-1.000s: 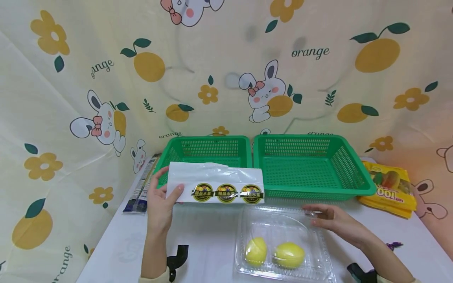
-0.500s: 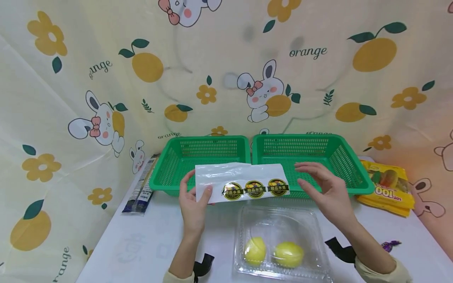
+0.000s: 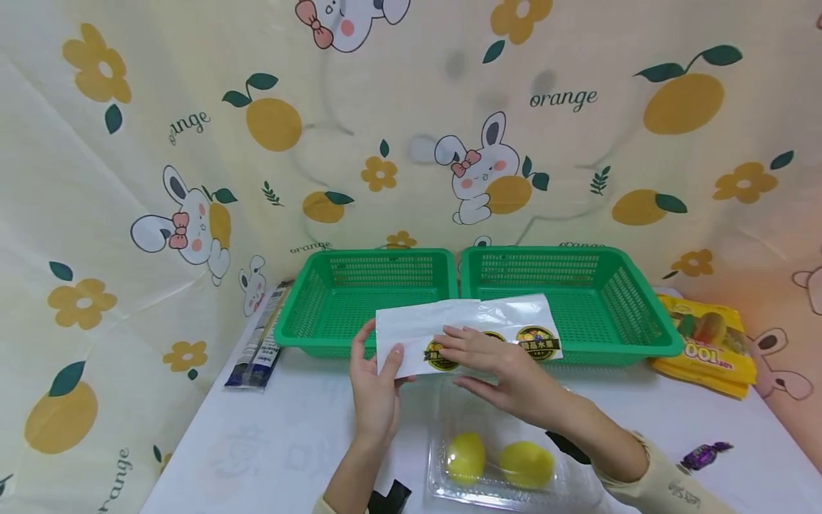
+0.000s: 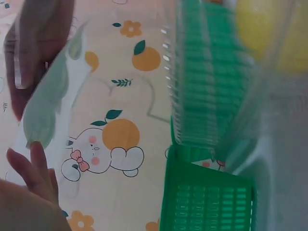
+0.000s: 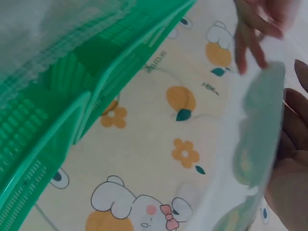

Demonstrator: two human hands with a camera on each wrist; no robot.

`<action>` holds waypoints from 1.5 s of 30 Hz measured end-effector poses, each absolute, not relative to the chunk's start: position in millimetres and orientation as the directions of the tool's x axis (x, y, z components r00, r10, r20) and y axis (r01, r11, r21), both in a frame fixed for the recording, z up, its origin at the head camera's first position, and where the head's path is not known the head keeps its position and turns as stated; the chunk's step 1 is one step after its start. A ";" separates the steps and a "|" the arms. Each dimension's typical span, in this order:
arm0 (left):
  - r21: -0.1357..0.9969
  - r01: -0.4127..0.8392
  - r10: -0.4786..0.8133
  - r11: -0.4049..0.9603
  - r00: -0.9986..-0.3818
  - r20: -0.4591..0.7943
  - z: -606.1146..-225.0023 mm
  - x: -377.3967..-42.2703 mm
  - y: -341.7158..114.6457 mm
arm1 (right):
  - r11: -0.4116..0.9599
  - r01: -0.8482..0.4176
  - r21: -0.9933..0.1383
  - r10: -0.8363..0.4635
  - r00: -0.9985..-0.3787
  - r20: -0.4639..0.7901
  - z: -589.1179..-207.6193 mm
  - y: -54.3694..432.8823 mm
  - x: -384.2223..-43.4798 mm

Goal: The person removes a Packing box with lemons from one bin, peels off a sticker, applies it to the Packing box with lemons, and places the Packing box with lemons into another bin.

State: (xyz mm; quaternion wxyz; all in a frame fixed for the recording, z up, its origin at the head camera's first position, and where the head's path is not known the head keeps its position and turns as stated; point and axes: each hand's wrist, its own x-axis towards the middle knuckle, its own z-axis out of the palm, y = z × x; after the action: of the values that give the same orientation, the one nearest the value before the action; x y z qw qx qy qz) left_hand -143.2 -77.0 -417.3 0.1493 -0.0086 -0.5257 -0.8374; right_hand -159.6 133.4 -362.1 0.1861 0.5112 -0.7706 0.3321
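A white sticker sheet [image 3: 424, 325] with round black-and-gold labels hangs above the table in the head view. My left hand [image 3: 375, 392] pinches its left end, thumb on the front. My right hand [image 3: 507, 371] reaches across the sheet's front with nearly straight fingers, covering part of the labels. In the right wrist view the sheet [image 5: 262, 120] runs between both hands, its labels showing pale green through the back. Below, a clear plastic clamshell box [image 3: 491, 496] holds two lemon-like yellow fruits [image 3: 526, 464]; my right forearm hides its upper right part.
Two green mesh baskets [image 3: 375, 343] [image 3: 571, 350] stand side by side behind the hands. Yellow snack packets [image 3: 706, 343] lie at the right, and dark-blue and gold packets [image 3: 257, 350] at the left. A purple-wrapped candy [image 3: 704, 455] lies near the right edge.
My left hand has carried the sticker sheet to the right. My right hand has left the box's upper right corner and come up and left over the sheet.
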 end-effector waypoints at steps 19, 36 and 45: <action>0.714 -0.045 0.043 -0.699 -0.999 -0.021 -411.0 -127.4 -52.7 | 0.292 -0.956 0.033 -0.689 -0.186 0.700 -382.7 120.8 -164.3; 0.764 -0.084 0.079 -0.640 -0.996 -0.043 -413.0 -126.2 -48.0 | 0.430 -0.902 -0.029 -0.596 -0.308 0.742 -386.9 112.0 -158.7; 0.789 -0.104 0.074 -0.606 -0.995 -0.074 -414.0 -126.0 -50.0 | 0.378 -0.926 0.001 -0.605 -0.246 0.757 -389.2 111.6 -159.4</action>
State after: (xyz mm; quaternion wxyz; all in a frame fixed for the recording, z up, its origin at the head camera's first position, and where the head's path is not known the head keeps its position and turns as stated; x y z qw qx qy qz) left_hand -126.0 -50.0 -414.0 -0.0496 0.0169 -0.4411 -0.8959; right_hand -159.4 111.6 -389.2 0.3456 0.5073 -0.7545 0.2320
